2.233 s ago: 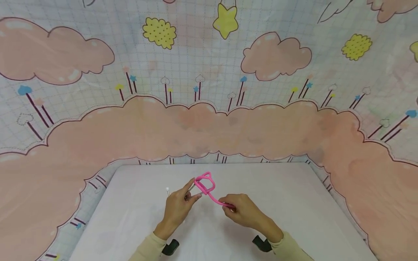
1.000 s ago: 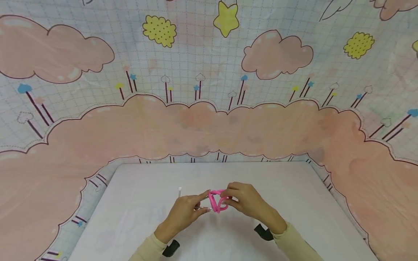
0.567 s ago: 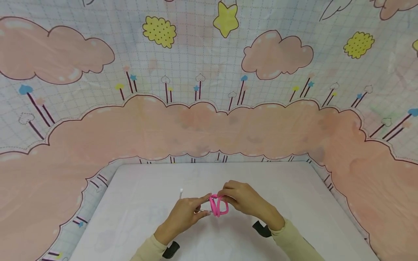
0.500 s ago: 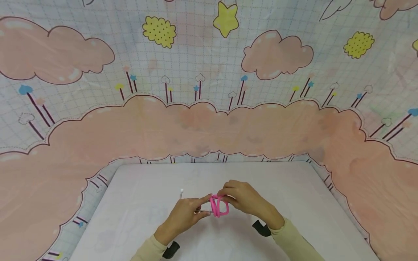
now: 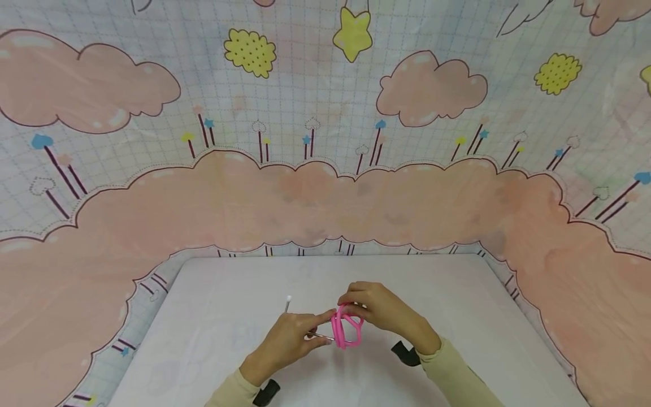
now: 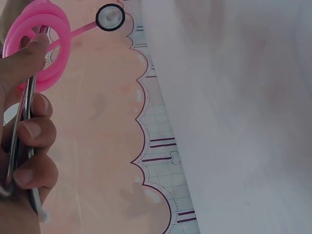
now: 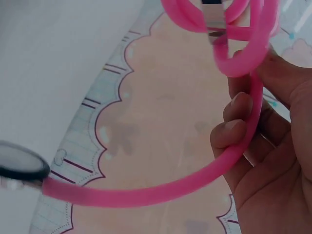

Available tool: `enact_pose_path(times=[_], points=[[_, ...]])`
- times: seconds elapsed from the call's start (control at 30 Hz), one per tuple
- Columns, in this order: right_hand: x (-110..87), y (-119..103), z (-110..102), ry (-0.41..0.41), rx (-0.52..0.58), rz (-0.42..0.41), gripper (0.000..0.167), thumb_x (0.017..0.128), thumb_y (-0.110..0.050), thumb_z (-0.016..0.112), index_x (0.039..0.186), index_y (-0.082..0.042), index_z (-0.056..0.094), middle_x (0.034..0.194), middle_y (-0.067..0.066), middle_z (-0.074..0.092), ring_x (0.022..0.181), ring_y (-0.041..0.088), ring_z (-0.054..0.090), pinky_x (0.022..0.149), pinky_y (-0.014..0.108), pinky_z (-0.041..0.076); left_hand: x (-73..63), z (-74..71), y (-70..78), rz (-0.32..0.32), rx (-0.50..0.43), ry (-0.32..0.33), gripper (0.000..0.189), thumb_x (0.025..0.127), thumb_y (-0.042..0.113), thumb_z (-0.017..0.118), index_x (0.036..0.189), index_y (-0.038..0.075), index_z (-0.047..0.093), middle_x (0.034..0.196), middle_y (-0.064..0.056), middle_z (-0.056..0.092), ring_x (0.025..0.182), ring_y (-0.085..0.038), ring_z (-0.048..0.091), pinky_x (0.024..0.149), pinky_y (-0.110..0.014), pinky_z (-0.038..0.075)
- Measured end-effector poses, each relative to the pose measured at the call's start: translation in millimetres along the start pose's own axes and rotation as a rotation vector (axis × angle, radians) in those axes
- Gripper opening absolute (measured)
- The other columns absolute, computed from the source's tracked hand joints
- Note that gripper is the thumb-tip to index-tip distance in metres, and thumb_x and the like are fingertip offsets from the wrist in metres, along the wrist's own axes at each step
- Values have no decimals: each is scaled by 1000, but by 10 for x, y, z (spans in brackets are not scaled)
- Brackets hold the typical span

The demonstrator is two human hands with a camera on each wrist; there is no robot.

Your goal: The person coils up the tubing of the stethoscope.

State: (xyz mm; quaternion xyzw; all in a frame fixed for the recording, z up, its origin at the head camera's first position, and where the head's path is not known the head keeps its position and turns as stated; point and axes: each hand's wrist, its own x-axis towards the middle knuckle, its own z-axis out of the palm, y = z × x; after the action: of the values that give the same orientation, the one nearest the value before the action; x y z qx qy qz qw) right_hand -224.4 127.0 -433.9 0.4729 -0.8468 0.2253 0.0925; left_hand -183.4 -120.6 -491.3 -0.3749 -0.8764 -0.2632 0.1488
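Note:
A stethoscope with pink tubing (image 5: 338, 333) is held up between my two hands over the table. My left hand (image 5: 290, 339) grips its metal ear tubes (image 6: 30, 105), with the thumb and a finger stretched toward the coil. Loops of the tubing are wound around the far end of the metal tubes. My right hand (image 5: 378, 308) curls around the tubing at the right of the coil. In the left wrist view the round chestpiece (image 6: 110, 17) hangs off the tube's free end. A white eartip (image 5: 289, 298) sticks out behind my left hand.
The white table (image 5: 203, 305) lies under both hands. A patterned cloth (image 5: 325, 203) with clouds hangs behind and around it. Black straps (image 5: 267, 393) show by both wrists.
My right hand has brought the tubing from the right onto the loops, so the coil is now tighter. Both hands have closed in and shifted slightly right.

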Motion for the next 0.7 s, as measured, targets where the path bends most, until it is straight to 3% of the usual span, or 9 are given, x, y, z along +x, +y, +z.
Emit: enact_pose_path(times=[0.17,0.37,0.7], points=[[-8,25,-1,-42,70,31,19,93,-26,66,105,-14,74,91,-9,66,80,0,57,71,13,50,-12,7,5,66,-18,56,53,84,39,75,131,18,65,72,11,66,59,-5,56,60,-3,39],[-3,61,-29,-90,236,82,20,97,-28,60,109,-19,73,94,-9,68,81,0,57,73,17,52,1,18,-10,138,-77,121,53,84,40,74,130,14,65,65,11,55,56,-2,54,61,-3,43],[-24,169,87,-24,350,76,21,97,-24,60,110,-13,73,96,-2,72,85,3,62,75,22,54,23,14,12,207,-125,200,54,84,35,76,130,9,65,64,9,56,54,0,50,58,-4,44]])
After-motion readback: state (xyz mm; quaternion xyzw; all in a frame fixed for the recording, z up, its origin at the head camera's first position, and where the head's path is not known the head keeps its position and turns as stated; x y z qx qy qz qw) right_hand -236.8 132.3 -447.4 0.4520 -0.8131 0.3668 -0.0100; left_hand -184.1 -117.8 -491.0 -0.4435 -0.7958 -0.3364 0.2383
